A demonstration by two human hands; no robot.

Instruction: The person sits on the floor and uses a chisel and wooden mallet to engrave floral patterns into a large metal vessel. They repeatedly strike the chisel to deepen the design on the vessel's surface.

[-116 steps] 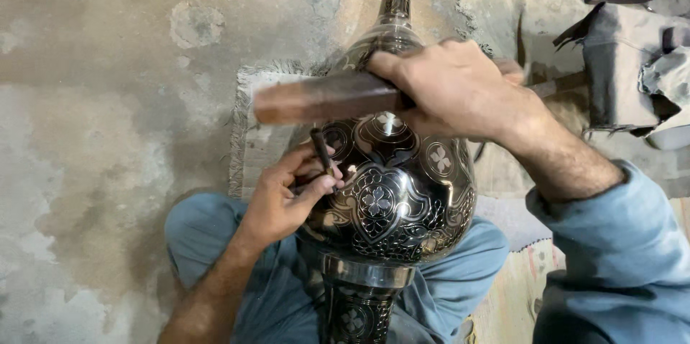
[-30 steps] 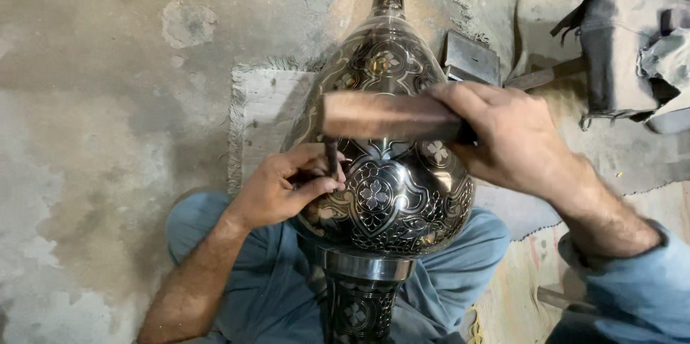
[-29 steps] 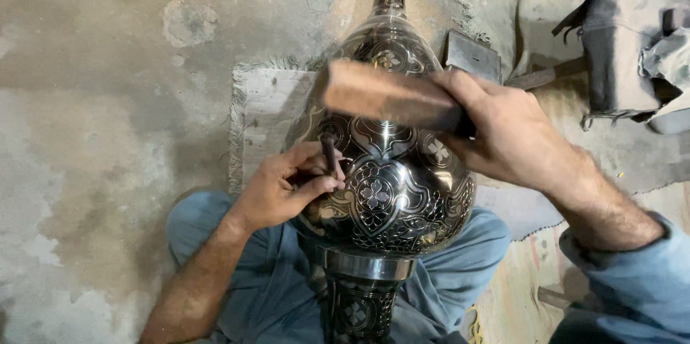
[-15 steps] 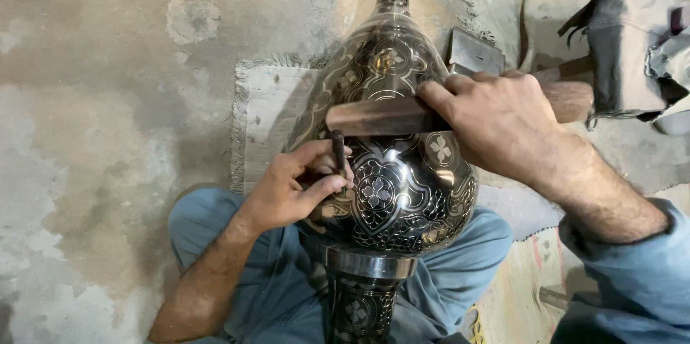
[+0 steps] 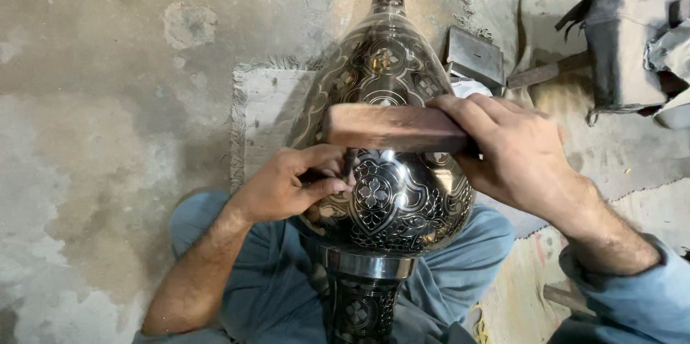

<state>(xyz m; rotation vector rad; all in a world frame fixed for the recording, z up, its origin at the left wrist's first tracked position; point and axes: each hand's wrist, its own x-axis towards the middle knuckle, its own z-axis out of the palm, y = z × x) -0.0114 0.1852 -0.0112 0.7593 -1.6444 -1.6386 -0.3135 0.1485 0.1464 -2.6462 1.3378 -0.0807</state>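
Note:
A large engraved metal vase (image 5: 384,74) with dark floral patterns lies across my lap, its narrow neck pointing away. My left hand (image 5: 291,186) pinches a small dark metal chisel (image 5: 349,163) upright against the vase's belly. My right hand (image 5: 514,157) grips a brown wooden block (image 5: 388,127) like a mallet. The block's left end sits right on top of the chisel's head.
A small frayed mat (image 5: 262,110) lies under the vase on the rough concrete floor (image 5: 108,99). A grey metal block (image 5: 474,56) rests to the right of the vase. A grey cloth bag (image 5: 632,42) sits at the far right on a cloth.
The wooden block rose and came down again onto the chisel. My left hand with the chisel shifted slightly along the vase's belly.

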